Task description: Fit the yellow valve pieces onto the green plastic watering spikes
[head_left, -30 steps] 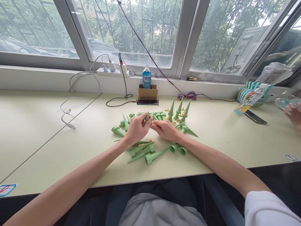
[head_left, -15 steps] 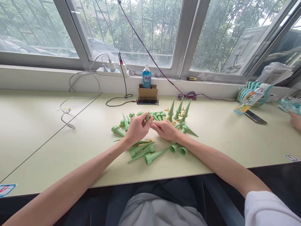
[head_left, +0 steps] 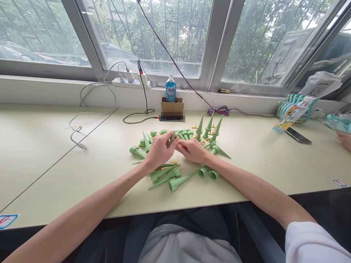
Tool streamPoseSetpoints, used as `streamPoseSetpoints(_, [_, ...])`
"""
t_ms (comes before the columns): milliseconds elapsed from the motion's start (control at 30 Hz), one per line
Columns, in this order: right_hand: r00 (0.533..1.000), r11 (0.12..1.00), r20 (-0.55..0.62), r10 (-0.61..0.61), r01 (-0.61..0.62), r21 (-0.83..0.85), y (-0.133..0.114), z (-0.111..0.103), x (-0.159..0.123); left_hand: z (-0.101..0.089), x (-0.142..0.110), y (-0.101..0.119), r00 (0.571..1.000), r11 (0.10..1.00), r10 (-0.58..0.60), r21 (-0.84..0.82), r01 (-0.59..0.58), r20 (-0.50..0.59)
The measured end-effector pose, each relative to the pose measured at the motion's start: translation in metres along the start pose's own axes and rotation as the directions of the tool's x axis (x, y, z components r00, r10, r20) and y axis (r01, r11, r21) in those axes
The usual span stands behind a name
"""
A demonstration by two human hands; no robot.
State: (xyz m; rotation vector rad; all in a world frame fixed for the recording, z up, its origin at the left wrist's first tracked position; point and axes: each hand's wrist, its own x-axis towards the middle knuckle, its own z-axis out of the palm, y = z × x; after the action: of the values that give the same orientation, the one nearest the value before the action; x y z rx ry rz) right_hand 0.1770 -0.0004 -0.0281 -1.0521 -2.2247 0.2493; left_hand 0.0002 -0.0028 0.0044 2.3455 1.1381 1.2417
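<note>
My left hand [head_left: 159, 149] is closed around a green plastic watering spike [head_left: 172, 138], its pointed end up. My right hand [head_left: 193, 150] meets it from the right, fingers pinched on a small yellow valve [head_left: 179, 140] at the spike's side; the fingers partly hide it. Behind my right hand, three green spikes with yellow valves [head_left: 207, 128] stand upright. Loose green spikes [head_left: 181, 181] lie in front of my hands, and several more [head_left: 137, 151] lie to the left and behind them. A few yellow valves [head_left: 172, 163] lie among the spikes.
At the back, a blue-labelled bottle [head_left: 171, 89] stands behind a small cardboard box [head_left: 172, 108] and a phone. A white cable [head_left: 79, 127] lies left. On the right are a tilted bottle [head_left: 290, 116], a dark phone [head_left: 298, 136] and another person's hand [head_left: 344, 139].
Both hands stay almost in place, fingers still together at the spike. The small yellow valve between them shows slightly more now. The loose spikes have not moved.
</note>
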Motion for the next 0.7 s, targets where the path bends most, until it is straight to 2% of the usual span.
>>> streamPoseSetpoints(700, [0.999, 0.998, 0.047, 0.006, -0.003, -0.068, 0.0026, 0.0004, 0.0006, 0.0003, 0.0, -0.0011, 0.999, 1.0, -0.001, -0.018, 0.002, 0.036])
